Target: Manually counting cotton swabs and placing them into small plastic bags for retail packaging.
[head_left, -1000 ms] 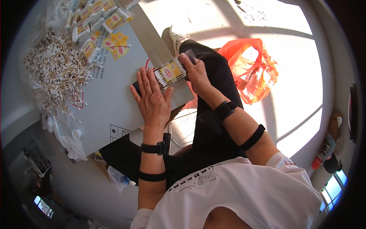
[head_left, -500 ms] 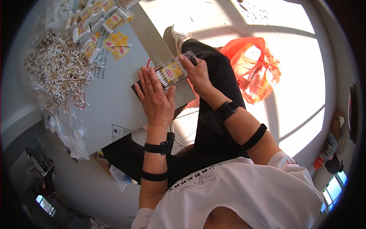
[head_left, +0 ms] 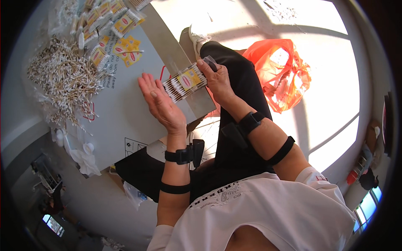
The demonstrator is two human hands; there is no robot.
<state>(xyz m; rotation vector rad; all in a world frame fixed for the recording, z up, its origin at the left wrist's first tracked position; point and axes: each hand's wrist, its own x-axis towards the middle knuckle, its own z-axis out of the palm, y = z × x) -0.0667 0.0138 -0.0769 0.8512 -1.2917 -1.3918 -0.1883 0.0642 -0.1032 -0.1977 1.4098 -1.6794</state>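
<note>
A clear pack of cotton swabs [head_left: 187, 80] with a yellow label card lies over the near right corner of the grey work surface. My right hand [head_left: 218, 82] is closed on the pack's right end, thumb on top. My left hand [head_left: 162, 103] is open at the pack's other end, fingers stretched out together and palm turned toward it. Whether its edge touches the pack I cannot tell. Left of my hands, a big heap of loose cotton swabs [head_left: 63, 81] covers the surface, with a few yellow cards [head_left: 127, 51] beside it.
Several filled swab packs [head_left: 106, 16] lie piled at the far left of the grey surface [head_left: 121, 113]. An orange-red plastic bag [head_left: 276, 75] sits on the sunlit floor beyond my right leg. A crumpled white plastic piece [head_left: 87, 157] hangs at the surface's near left edge.
My left hand has come off the top of the pack, moving left and turning onto its edge. More of the swabs now show. My right hand keeps its hold.
</note>
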